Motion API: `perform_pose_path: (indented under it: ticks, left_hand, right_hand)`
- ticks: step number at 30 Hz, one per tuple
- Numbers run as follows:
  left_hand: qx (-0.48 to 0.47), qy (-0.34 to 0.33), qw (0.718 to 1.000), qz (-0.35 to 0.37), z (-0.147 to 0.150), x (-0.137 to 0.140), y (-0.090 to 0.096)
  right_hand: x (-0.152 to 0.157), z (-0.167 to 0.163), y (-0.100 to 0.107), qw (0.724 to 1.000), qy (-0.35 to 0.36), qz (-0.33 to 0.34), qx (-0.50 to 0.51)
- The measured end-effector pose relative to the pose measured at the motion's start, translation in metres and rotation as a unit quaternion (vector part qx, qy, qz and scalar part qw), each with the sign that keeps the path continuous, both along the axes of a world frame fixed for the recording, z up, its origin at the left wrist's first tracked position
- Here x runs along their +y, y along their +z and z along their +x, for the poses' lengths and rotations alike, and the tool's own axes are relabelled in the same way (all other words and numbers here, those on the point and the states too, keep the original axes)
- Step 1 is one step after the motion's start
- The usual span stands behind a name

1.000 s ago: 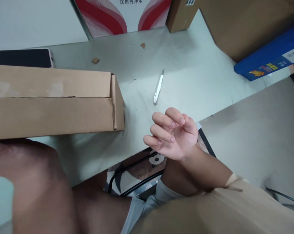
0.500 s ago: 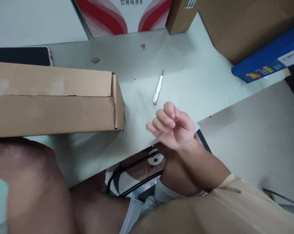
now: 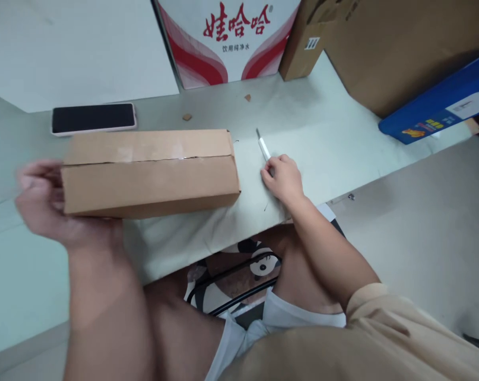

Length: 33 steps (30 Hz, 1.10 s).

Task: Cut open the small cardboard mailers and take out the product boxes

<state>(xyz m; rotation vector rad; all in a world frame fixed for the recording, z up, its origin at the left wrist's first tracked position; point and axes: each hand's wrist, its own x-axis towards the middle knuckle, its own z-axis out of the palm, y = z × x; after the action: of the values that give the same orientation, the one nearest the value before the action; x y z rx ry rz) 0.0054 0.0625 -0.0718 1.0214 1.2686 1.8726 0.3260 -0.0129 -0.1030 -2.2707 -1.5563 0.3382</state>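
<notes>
A long closed cardboard box [image 3: 152, 180] lies on the table in front of me, a taped seam running along its top. My left hand [image 3: 44, 198], somewhat blurred, is at the box's left end with fingers curled against it; the box hides part of the hand. To the right of the box, my right hand [image 3: 282, 177] pinches the rear of a slim white utility knife [image 3: 264, 147] between thumb and fingers. Its grey blade end points away from me, close to the tabletop.
Behind the box lies a phone [image 3: 94, 117]. Two cardboard scraps [image 3: 187, 117] are on the table [image 3: 334, 143]. A red-and-white carton [image 3: 231, 63], a narrow cardboard box [image 3: 303, 53] and a blue package [image 3: 437, 106] stand along the back and right.
My right hand has moved forward and taken hold of the utility knife, whose blade end has swung left. The view has shifted, bringing my left hand and the box's left end into sight.
</notes>
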Motion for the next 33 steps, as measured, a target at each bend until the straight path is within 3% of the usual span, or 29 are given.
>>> perform_pose_path:
  ticks: [3,5,8,10,14,19,22,25,27,30,33]
  left_hand:
    - [-0.050,-0.197,0.979,0.021,0.002,-0.007,0.004]
    - [-0.078,-0.255,0.964,-0.016,0.003,-0.012,0.007]
    - [-0.078,-0.280,0.955,-0.063,0.000,-0.016,0.008]
    - [-0.060,-0.282,0.953,-0.089,-0.002,-0.017,0.008]
    - [-0.040,-0.293,0.948,-0.117,-0.003,-0.018,0.011]
    - [-0.006,-0.324,0.942,-0.085,-0.004,-0.022,0.012]
    - [0.022,-0.339,0.939,-0.059,-0.009,-0.022,0.007]
    - [0.033,-0.349,0.935,-0.051,-0.014,-0.022,0.003]
    - [0.043,-0.346,0.936,-0.045,-0.016,-0.022,0.002]
    - [0.070,-0.354,0.932,-0.033,-0.017,-0.025,0.002]
    - [0.098,-0.368,0.924,-0.029,-0.018,-0.028,0.004]
  right_hand:
    - [-0.001,0.002,0.000,0.998,-0.022,0.032,0.057]
    - [-0.002,0.001,-0.002,0.984,-0.040,0.075,0.155]
    - [-0.003,-0.005,-0.005,0.926,-0.039,0.129,0.352]
    - [-0.003,-0.012,-0.003,0.886,-0.037,0.168,0.431]
    - [-0.003,-0.024,0.003,0.850,-0.051,0.218,0.476]
    - [-0.009,-0.027,0.012,0.826,-0.072,0.302,0.471]
    - [-0.021,-0.030,0.030,0.804,-0.060,0.395,0.441]
    - [-0.036,-0.040,0.063,0.777,0.028,0.450,0.440]
    - [-0.041,-0.053,0.088,0.771,0.111,0.451,0.436]
    - [-0.041,-0.076,0.122,0.792,0.192,0.409,0.412]
    - [-0.035,-0.096,0.137,0.787,0.227,0.398,0.412]
